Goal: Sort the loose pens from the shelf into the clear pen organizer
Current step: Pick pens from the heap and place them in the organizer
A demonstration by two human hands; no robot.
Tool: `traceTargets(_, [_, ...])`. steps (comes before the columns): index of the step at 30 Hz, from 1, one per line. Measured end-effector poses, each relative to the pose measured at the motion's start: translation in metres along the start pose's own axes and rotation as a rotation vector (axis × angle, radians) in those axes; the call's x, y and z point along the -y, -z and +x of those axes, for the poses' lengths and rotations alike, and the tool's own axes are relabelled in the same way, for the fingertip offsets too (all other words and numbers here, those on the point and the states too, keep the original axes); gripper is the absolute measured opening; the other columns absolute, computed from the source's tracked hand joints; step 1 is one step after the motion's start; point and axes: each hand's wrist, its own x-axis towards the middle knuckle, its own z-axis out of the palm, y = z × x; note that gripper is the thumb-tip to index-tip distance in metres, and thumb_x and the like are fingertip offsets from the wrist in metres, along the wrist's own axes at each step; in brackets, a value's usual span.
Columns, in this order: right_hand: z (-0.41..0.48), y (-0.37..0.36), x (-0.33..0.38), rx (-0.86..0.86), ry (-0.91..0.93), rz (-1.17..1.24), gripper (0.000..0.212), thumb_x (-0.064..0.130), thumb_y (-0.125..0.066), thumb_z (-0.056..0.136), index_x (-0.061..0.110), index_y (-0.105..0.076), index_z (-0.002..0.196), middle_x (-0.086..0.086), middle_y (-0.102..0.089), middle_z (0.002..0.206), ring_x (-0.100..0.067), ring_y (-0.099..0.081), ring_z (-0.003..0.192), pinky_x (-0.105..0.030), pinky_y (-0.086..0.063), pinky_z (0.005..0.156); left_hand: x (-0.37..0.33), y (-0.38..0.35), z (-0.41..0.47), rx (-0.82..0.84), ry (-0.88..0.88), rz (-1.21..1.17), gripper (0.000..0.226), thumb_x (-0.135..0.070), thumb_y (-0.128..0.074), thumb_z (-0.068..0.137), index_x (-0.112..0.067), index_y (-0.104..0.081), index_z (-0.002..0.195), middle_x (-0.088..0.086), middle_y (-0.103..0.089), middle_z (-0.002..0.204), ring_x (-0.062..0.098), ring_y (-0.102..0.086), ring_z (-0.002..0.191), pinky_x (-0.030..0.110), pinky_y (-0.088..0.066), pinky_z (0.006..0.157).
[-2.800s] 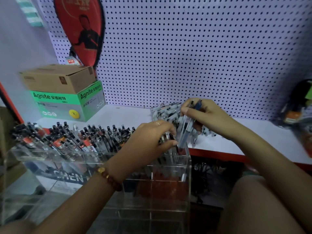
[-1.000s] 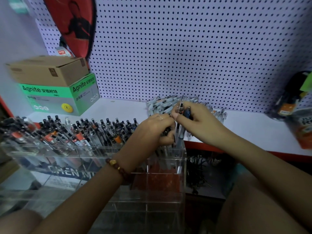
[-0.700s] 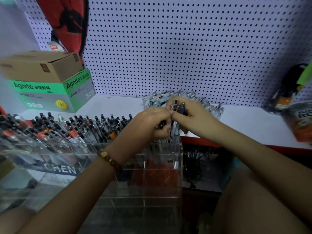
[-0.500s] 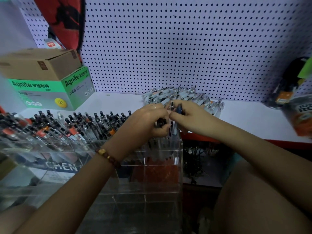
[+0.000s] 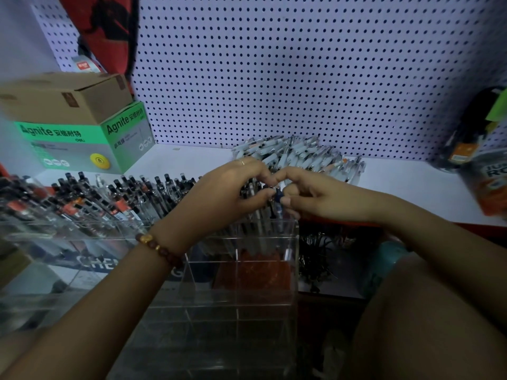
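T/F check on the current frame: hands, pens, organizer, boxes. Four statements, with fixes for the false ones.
1. The right hand pinches a pen above the right-end compartment of the clear organizer. True.
2. Every pen is already sorted and none lie loose. False: a pile of loose pens lies on the shelf behind the hands.
3. The cardboard box sits on the green box. True.
4. The bead bracelet is on the right wrist. False: it is on the left wrist. The left hand curls round the standing pens in the organizer.
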Motion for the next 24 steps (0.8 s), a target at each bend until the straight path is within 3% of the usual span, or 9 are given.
traceTargets(4, [0.001,0.001,0.0,0.032,-0.05,0.089,0.021,0.011,-0.048,0.099,0.006,-0.042,0.119,0.003,-0.054,0.058,-0.006,-0.046,0.051,-0.016,-0.038,0.056,-0.004,-0.006,-0.001,-0.025,0.045,0.07,0.022,-0.029,-0.056,0.094,-0.023,-0.056,0.116,-0.016,-0.053,0.106,0.001,-0.047,0.084,0.027,-0.041,0.068])
traceTargets(7, [0.004,0.001,-0.003,-0.035,-0.052,-0.017,0.014,0.02,-0.054,0.096,0.013,-0.048,0.108,0.007,-0.049,0.053,-0.008,-0.042,0.048,-0.021,-0.036,0.053,-0.005,-0.011,-0.001,0.002,0.066,0.097,0.035,-0.038,-0.038,0.099,-0.021,-0.054,0.125,-0.004,-0.059,0.122,0.015,-0.057,0.1,0.037,-0.049,0.077])
traceTargets(9, [0.008,-0.002,-0.003,-0.101,-0.039,-0.139,0.013,0.025,-0.061,0.092,0.022,-0.05,0.098,0.008,-0.046,0.052,-0.006,-0.039,0.047,-0.022,-0.033,0.051,-0.005,-0.013,-0.002,0.001,0.072,0.087,0.045,-0.038,-0.026,0.098,-0.019,-0.053,0.129,0.0,-0.059,0.126,0.016,-0.055,0.111,0.04,-0.049,0.085])
traceTargets(13, [0.014,-0.005,-0.005,-0.197,-0.05,-0.254,0.012,0.028,-0.063,0.091,0.029,-0.051,0.09,0.009,-0.049,0.057,-0.004,-0.041,0.048,-0.022,-0.034,0.051,-0.01,-0.01,-0.002,-0.031,0.053,0.082,0.053,-0.049,-0.032,0.095,-0.017,-0.053,0.132,0.0,-0.054,0.136,0.011,-0.046,0.123,0.024,-0.037,0.096])
traceTargets(18, [0.017,-0.002,-0.009,-0.268,-0.07,-0.284,0.012,0.027,-0.064,0.09,0.024,-0.055,0.083,0.01,-0.051,0.063,-0.003,-0.045,0.053,-0.023,-0.038,0.057,-0.01,-0.012,0.0,0.023,-0.009,0.129,0.045,-0.043,-0.04,0.09,-0.022,-0.066,0.12,-0.006,-0.065,0.121,0.013,-0.059,0.109,0.026,-0.047,0.087])
traceTargets(22, [0.018,-0.003,-0.009,-0.158,-0.051,-0.187,0.014,0.023,-0.06,0.093,0.027,-0.052,0.083,0.01,-0.05,0.064,-0.002,-0.046,0.055,-0.024,-0.04,0.06,-0.01,-0.007,0.0,0.027,-0.027,0.133,0.039,-0.037,-0.045,0.087,-0.02,-0.068,0.114,-0.006,-0.068,0.115,0.013,-0.062,0.103,0.03,-0.054,0.083])
traceTargets(24, [0.017,-0.002,-0.009,-0.139,-0.047,-0.147,0.008,0.019,-0.058,0.094,0.022,-0.056,0.087,0.0,-0.054,0.068,-0.011,-0.049,0.061,-0.031,-0.042,0.064,-0.01,-0.006,0.0,0.027,-0.034,0.148,0.032,-0.035,-0.051,0.087,-0.019,-0.065,0.111,-0.006,-0.067,0.111,0.012,-0.062,0.096,0.031,-0.056,0.077])
